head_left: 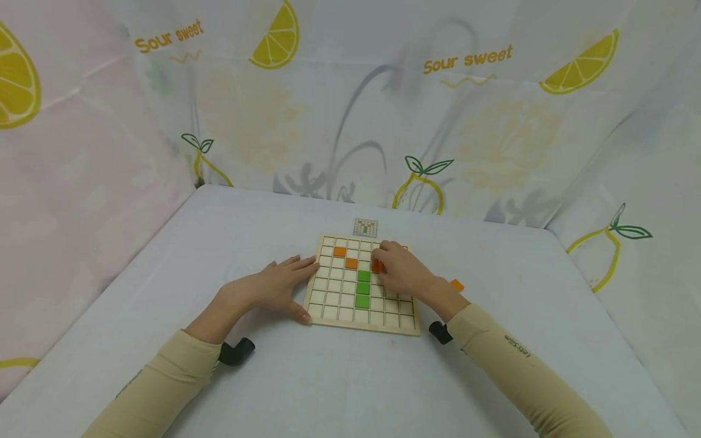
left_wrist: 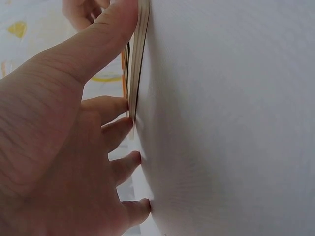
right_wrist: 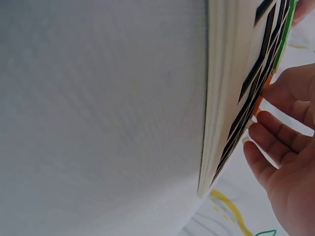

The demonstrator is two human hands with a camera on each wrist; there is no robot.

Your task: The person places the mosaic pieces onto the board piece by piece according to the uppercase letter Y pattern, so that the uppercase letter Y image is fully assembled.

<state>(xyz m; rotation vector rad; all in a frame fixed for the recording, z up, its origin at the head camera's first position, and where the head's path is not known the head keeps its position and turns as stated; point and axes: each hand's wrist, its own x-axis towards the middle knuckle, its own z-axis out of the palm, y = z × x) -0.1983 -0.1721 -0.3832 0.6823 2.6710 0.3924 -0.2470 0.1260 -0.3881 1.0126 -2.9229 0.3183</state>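
Observation:
A wooden grid board (head_left: pixel 334 313) lies on the white table, with two orange tiles in a diagonal at upper left and a column of green tiles (head_left: pixel 363 289) near its middle. My left hand (head_left: pixel 276 286) rests against the board's left edge, fingers spread and thumb at the near corner; the left wrist view shows the thumb (left_wrist: pixel 93 44) along the rim. Over the upper right squares, my right hand (head_left: pixel 402 267) pinches an orange tile (head_left: pixel 376 266) at the board's surface. In the right wrist view the thumb and fingers (right_wrist: pixel 278 137) meet at that orange tile (right_wrist: pixel 257 104).
A small pattern card (head_left: pixel 365 227) lies just behind the board. One loose orange tile (head_left: pixel 457 285) is on the table to the right, partly beside the right forearm. Fabric with lemon prints (head_left: pixel 421 188) hangs around the table's back and sides.

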